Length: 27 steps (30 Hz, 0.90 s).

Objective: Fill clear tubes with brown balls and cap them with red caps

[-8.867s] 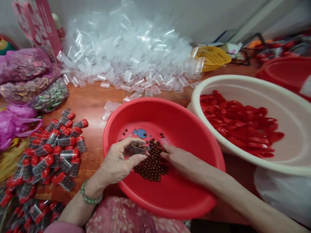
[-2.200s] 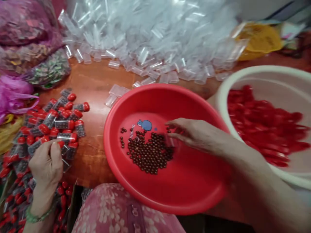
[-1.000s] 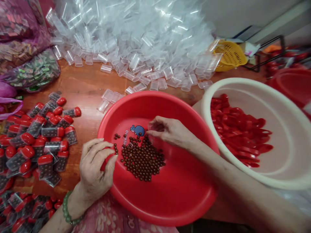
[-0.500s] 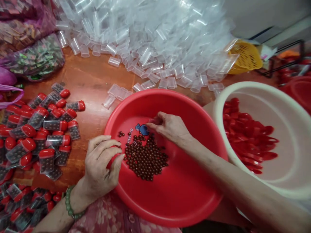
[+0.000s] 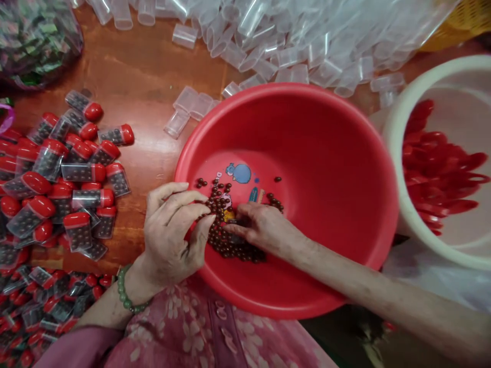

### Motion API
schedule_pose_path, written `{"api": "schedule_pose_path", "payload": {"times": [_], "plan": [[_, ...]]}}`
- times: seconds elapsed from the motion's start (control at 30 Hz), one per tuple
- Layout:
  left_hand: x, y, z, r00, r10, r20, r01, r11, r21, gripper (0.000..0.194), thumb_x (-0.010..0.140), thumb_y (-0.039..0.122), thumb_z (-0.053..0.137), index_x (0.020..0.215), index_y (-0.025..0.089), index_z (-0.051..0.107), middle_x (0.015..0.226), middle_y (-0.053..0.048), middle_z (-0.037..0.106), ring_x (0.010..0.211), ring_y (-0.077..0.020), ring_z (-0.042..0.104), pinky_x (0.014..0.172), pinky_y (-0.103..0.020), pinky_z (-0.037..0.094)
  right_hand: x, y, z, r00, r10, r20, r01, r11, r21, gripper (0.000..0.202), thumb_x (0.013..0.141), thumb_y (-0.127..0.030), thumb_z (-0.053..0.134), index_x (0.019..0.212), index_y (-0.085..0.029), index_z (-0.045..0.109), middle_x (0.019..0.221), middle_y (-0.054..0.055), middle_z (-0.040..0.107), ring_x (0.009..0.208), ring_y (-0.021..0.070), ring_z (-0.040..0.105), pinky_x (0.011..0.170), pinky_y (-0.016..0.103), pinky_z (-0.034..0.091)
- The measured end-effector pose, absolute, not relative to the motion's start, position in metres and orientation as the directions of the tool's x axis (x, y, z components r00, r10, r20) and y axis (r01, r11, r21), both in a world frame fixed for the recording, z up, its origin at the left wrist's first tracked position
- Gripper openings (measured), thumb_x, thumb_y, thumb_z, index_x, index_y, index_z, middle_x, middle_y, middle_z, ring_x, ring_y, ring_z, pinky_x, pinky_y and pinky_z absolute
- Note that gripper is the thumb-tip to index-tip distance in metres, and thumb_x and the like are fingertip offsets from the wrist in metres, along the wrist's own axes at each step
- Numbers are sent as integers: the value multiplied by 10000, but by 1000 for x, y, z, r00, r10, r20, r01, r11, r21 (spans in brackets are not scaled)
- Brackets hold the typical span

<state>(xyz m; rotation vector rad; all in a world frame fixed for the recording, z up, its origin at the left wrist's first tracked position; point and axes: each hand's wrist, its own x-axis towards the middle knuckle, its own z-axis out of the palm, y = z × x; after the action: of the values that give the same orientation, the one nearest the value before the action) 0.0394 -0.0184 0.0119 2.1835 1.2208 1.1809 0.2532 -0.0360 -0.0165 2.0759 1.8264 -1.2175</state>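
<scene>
Inside a red basin [image 5: 330,138] lies a heap of small round brown balls [image 5: 238,251], with a few strays near the printed pictures on its floor. My left hand [image 5: 174,232] rests at the basin's left rim, fingers curled; a bit of red shows behind the fingers, but what they hold is mostly hidden. Reaching in from the right, my right hand [image 5: 266,227] has its fingers down among the balls, pinched around a small clear container [image 5: 237,228] that is partly hidden by the fingers.
Filled clear containers with red caps [image 5: 79,232] are piled at the left. Empty clear containers [image 5: 284,51] cover the back of the table. A white tub [image 5: 395,117] of red caps [image 5: 441,168] stands right; a bag of small packets [image 5: 42,38] is back left.
The view has tilted downward and shifted. My right hand has moved from the heap's upper edge down into the balls, which are now spread apart. My left hand keeps its place at the rim.
</scene>
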Motion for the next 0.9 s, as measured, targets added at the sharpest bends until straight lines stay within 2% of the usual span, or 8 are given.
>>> {"api": "schedule_pose_path", "payload": {"times": [0.1,0.2,0.27,0.43,0.53,0.6,0.8,0.9], "plan": [[39,-19,12,284,830,481,519,-554,651,75,836,170,626,878,214,583,895,-2,727,936,-175,635,952,-397,459,246,-45,-17,-64,678,-732,806,-397,-438,301,732,-350,665,610,-221,422,644,14,569,629,165,543,612,287,413],[39,-19,11,290,830,477,506,-556,659,78,831,150,626,872,201,584,903,-9,724,953,-169,631,966,-382,452,245,-48,-17,-113,500,-859,693,-580,-428,402,734,-504,671,608,-221,416,537,-6,571,505,141,554,517,273,450],[40,-19,12,295,827,478,506,-560,656,86,821,137,636,866,191,587,905,-16,723,955,-168,629,972,-379,449,245,-49,-15,-166,401,-901,615,-672,-413,455,701,-585,685,621,-208,442,550,4,615,499,134,587,516,269,496],[41,-21,15,317,831,458,574,-552,605,55,831,164,638,866,188,603,913,-31,719,1029,-215,614,999,-446,447,239,-49,-15,-406,204,-891,168,-942,-292,445,566,-464,845,612,-161,523,556,-16,635,468,81,581,461,190,499],[36,-26,21,370,827,422,596,-560,575,46,851,142,599,883,174,611,955,-47,719,1086,-238,606,1086,-527,372,234,-46,-20,-486,214,-847,39,-963,-266,421,552,-413,865,608,-153,539,517,-39,603,422,62,545,410,161,473],[30,-29,28,451,809,378,554,-585,592,88,871,131,565,940,152,617,1002,-69,716,1119,-237,599,1104,-514,367,231,-41,-21,-500,260,-826,-14,-956,-292,417,542,-405,870,631,-152,550,524,-48,601,421,59,543,409,160,478],[18,-30,48,681,693,234,472,-661,584,400,892,344,590,1202,94,558,1200,-135,668,1263,-299,526,1129,-557,345,226,-30,-13,-502,437,-746,-190,-898,-398,383,590,-389,843,667,-159,547,571,-57,593,455,39,538,452,140,482],[27,-24,49,717,664,210,467,-682,563,373,895,261,578,1232,103,556,1235,-119,661,1258,-302,537,1094,-560,400,222,-28,-3,-511,502,-698,-249,-863,-439,370,581,-381,841,708,-153,578,610,-43,607,479,43,548,471,149,496]]}}
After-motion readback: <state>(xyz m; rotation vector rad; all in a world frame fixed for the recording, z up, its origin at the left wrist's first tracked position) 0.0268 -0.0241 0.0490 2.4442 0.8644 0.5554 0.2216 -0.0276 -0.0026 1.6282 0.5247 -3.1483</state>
